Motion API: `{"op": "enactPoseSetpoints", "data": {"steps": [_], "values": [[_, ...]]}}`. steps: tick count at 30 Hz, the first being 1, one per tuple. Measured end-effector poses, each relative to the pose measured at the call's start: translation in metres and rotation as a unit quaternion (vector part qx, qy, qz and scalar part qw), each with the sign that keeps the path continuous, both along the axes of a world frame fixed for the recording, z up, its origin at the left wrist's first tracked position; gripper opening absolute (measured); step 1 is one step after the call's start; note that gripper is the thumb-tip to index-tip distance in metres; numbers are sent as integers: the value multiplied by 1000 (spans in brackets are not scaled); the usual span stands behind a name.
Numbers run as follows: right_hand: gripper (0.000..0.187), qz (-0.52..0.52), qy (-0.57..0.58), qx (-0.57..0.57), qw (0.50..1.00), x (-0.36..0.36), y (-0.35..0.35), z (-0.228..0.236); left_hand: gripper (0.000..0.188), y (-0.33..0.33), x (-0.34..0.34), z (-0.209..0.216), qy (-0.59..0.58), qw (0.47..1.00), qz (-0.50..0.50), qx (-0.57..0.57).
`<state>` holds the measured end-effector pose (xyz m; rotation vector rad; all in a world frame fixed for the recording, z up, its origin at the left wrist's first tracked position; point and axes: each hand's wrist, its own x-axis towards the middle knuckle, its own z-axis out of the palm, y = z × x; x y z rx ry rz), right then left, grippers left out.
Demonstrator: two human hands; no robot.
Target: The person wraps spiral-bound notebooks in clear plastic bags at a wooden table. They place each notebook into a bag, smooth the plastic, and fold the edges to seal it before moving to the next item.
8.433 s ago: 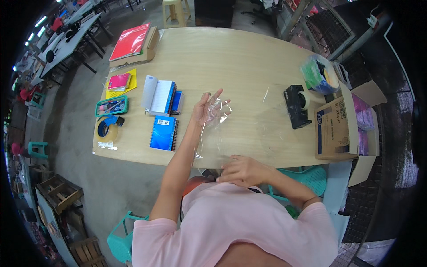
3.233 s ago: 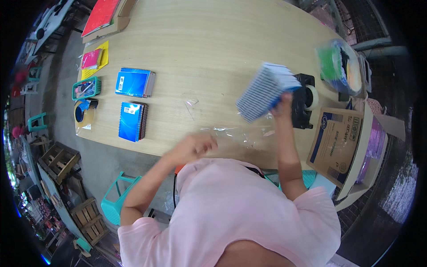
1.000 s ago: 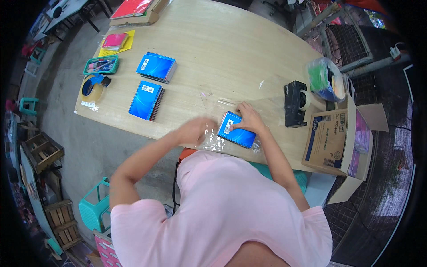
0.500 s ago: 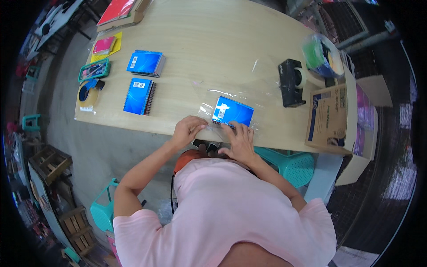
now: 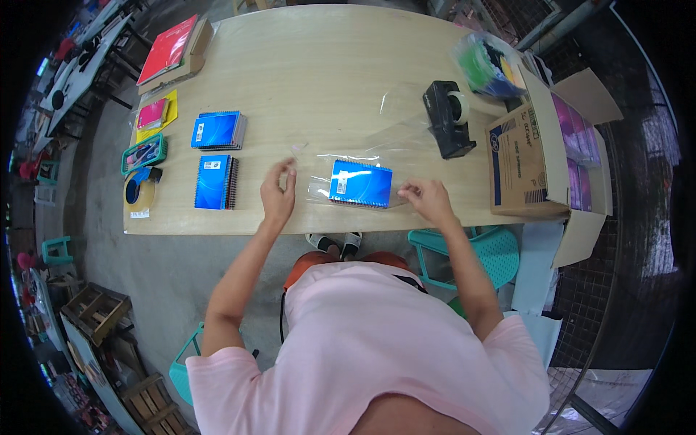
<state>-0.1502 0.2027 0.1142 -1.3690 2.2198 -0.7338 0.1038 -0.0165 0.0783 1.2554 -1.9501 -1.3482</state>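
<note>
A blue spiral notebook [image 5: 366, 181] lies near the table's front edge, its wire binding toward me. Clear plastic film [image 5: 319, 187] surrounds it, shining at its left and upper sides. My right hand [image 5: 431, 203] is closed in a pinch on the film just right of the notebook. Left of the notebook, my left hand [image 5: 278, 197] is raised with fingers apart and holds nothing. A small clear scrap [image 5: 299, 147] lies near its fingertips. Further left are two stacks of blue spiral notebooks, one farther back [image 5: 217, 130] and one nearer [image 5: 214, 181].
A black tape dispenser [image 5: 448, 119] stands right, beside more clear film [image 5: 395, 134]. An open carton [image 5: 518, 163] with purple packs borders the right edge. At left are a tape roll [image 5: 139, 194], a green tray [image 5: 144, 154] and red books [image 5: 168, 49]. A green stool [image 5: 489, 257] stands below.
My left hand has moved left and away from the film, opening. My right hand has shifted from the notebook's near edge to its right side. The notebook now lies straighter.
</note>
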Motion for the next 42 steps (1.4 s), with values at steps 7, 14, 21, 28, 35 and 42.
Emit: {"op": "enactPoseSetpoints", "data": {"steps": [7,14,21,28,35,42], "values": [[14,2,-365,143,920,-61,-45,-31,63,112,-23,-5,-43,872,-316,-371],[25,-2,0,85,996,-66,-65,-48,69,119,-45,-12,-111,894,-250,-355],[73,219,84,43,971,-51,-111,-36,69,116,-47,-13,-107,896,-252,-351],[78,377,-97,79,918,-54,-111,-41,74,117,-50,-12,-149,900,-236,-335],[23,145,-152,99,973,-61,-132,-33,75,118,-54,-14,-124,912,-213,-329],[13,153,118,18,981,-6,-120,-12,71,119,-57,-4,-156,906,-217,-329]]}}
